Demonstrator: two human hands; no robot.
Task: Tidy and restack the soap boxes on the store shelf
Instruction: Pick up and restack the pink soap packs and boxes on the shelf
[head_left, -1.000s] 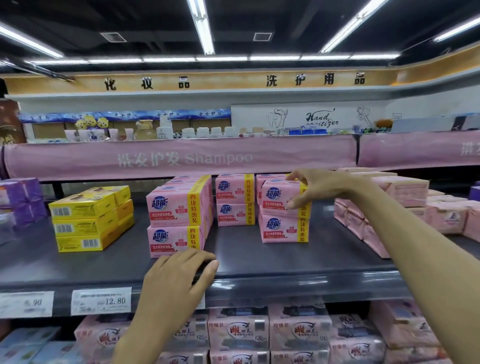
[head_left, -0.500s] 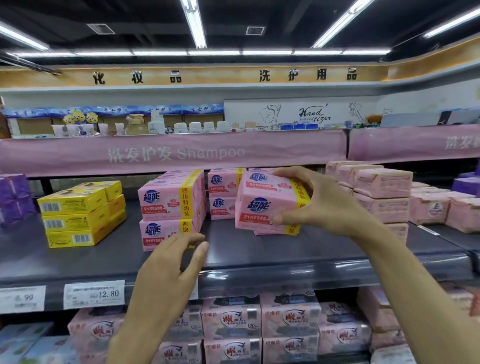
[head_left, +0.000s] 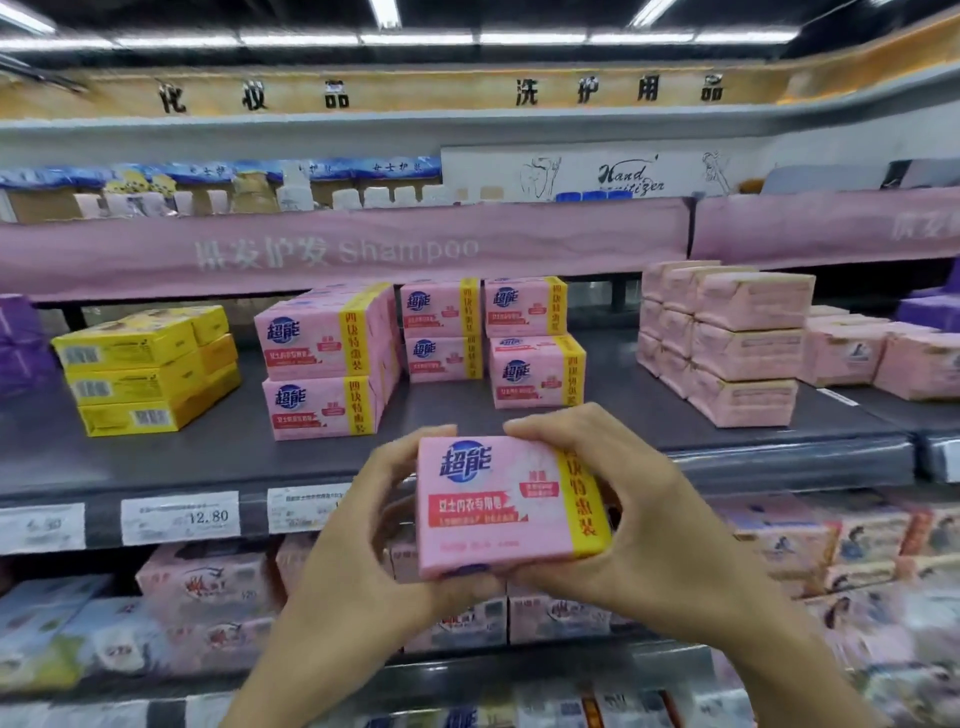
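1. Head view: both hands hold 1 pink soap box (head_left: 511, 506) in the air in front of the shelf (head_left: 208, 457). It is just below the front lip and touches nothing else. Its printed face is toward the camera and slightly tilted.
2. The left hand (head_left: 363, 551) grips the box's left edge, its fingers curled round the top and bottom corners. The right hand (head_left: 639, 535) clasps the yellow-banded right edge the same way.
3. On the shelf, a front stack (head_left: 324, 364) of 2 pink boxes stands left of centre, with a rear stack (head_left: 441, 332) of 2 behind and to its right. Further right, 1 low box (head_left: 535, 371) sits before a higher one.
4. Bare dark shelf lies between the front stack and the low box, and along the whole front edge.
5. Yellow boxes (head_left: 140, 379) stand at the left and wrapped pink packs (head_left: 743, 348) at the right, each apart from the pink stacks.
6. A price tag (head_left: 181, 517) sits on the shelf lip.
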